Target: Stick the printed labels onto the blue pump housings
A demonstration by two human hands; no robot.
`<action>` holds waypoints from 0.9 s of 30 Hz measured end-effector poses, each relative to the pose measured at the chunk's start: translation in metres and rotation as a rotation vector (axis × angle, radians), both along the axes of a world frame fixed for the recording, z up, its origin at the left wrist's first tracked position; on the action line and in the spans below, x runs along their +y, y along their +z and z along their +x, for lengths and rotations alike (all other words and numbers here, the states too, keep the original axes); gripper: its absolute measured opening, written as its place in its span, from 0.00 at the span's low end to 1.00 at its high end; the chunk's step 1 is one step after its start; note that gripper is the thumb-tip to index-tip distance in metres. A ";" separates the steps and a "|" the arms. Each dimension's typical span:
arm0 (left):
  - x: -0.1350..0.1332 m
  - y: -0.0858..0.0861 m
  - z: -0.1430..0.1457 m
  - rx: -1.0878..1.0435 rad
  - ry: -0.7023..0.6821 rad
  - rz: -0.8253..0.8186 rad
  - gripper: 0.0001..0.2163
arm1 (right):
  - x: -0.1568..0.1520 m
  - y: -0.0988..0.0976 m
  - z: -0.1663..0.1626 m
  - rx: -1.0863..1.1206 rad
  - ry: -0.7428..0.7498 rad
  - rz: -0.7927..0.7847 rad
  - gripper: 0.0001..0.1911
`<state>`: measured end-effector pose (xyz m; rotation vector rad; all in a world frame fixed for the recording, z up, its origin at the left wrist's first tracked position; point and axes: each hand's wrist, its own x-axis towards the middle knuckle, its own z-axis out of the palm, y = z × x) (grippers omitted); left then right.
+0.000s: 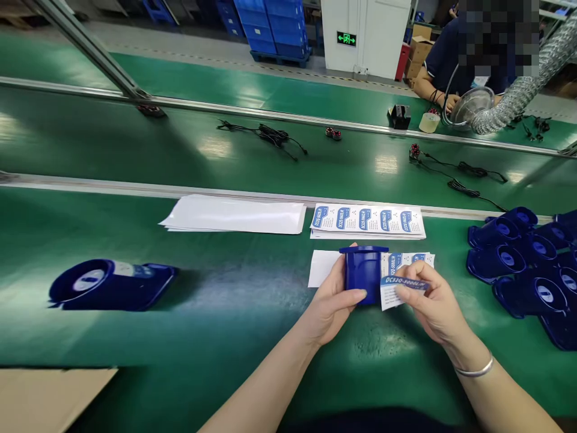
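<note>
Worktop (180, 349): green, pale rail (112, 187) along its far edge; room for moving between the single housing (130, 291) and the left grip (331, 307). Blue housings (534, 249): clustered at right, round white marks too small to read. White sheets (237, 215): stacked, just beside the far rail. Single housing: left, lying on the worktop, pale label (124, 269) on its side, wording unclear. Printed sheets (367, 221): far, right of the white stack, five blue-and-white panels in a row. Left grip: closed around the held housing (362, 270). Right grip (428, 300): pinching a loose label (390, 296) at that housing's right; heading begins "DC320", remainder uncertain. Silver bangle (475, 373): right wrist
</note>
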<state>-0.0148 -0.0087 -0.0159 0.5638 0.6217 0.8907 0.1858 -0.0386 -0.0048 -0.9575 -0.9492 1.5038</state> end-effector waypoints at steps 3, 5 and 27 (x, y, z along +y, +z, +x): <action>-0.003 0.001 0.001 -0.003 -0.019 0.048 0.47 | 0.003 0.008 -0.008 0.032 -0.024 -0.080 0.15; -0.004 0.001 0.002 0.003 -0.013 0.075 0.48 | 0.005 0.012 -0.012 0.030 -0.021 -0.109 0.17; -0.006 -0.001 0.007 0.125 0.040 0.079 0.37 | -0.001 0.004 -0.015 -0.035 -0.086 -0.233 0.19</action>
